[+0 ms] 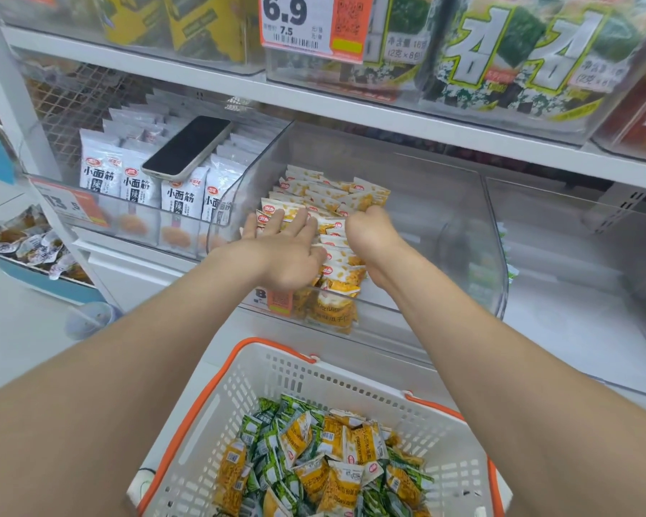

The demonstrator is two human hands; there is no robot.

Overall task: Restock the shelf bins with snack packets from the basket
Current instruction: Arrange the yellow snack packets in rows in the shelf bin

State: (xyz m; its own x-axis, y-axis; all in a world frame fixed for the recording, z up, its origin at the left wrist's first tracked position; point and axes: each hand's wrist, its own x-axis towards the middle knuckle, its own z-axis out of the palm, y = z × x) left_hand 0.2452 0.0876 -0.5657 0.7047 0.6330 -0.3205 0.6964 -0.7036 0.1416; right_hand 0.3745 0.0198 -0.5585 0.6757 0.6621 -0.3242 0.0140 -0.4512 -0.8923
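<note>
A white shelf unit [351, 106] fills the upper half of the frame. On its middle tier, at the centre of the frame, sits a wide clear bin [444, 203] with a low front wall, which lets both arms reach in from above. Below it, at the bottom centre, a white basket [314, 378] with orange handles stands close under the bin, likely so refills need only a short lift. It holds a heap of loose packets [336, 449], yellow and green mixed. Inside the bin, a row of yellow packets [325, 195] stands on edge along the left part, while the right part looks bare. The left hand [280, 248] lies flat on the front of that row with fingers straight and spread, apparently pressing the packets together to keep them upright. The right hand [368, 229] touches the row's right flank, wrist toward the camera. Its fingers are tucked out of sight, so whether it grips a packet cannot be told. A dark phone [189, 147] rests on white packets [101, 169] in the bin at left.
</note>
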